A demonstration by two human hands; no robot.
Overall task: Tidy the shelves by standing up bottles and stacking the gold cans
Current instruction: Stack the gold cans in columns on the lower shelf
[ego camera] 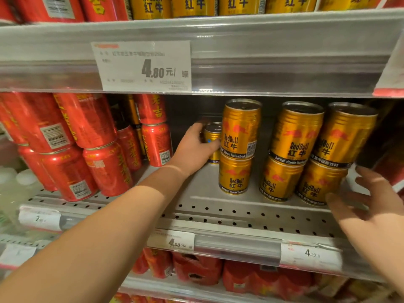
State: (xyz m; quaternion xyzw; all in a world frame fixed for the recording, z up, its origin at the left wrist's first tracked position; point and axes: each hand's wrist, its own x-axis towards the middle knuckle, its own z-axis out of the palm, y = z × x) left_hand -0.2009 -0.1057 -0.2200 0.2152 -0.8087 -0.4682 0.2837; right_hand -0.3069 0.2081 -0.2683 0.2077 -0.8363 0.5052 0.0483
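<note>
Nearest, below the working level: red multipacks on the lower shelf.
Price rail at the front edge carries small tags, "4.80" and "4.20".
Right grip: near right, fingers spread, holding nothing. Its thumb tip overlaps the lower can of the right stack; cannot tell whether they touch.
Perforated shelf: three two-high stacks of gold Red Bull cans, all upright.
- left stack
- middle stack
- right stack, with its top can leaning a little right.

Left grip: reached further back, fingers and thumb curled round a single gold can. That can stands upright on the shelf, behind and just left of the left stack, partly hidden by it.
Left side of the same shelf: red cans stacked two high, several of them tilted.
Far left edge: pale bottles with white caps, too blurred to read.
Above: large "4.80" price tag on the upper shelf's rail, with more gold cans standing on that shelf.
</note>
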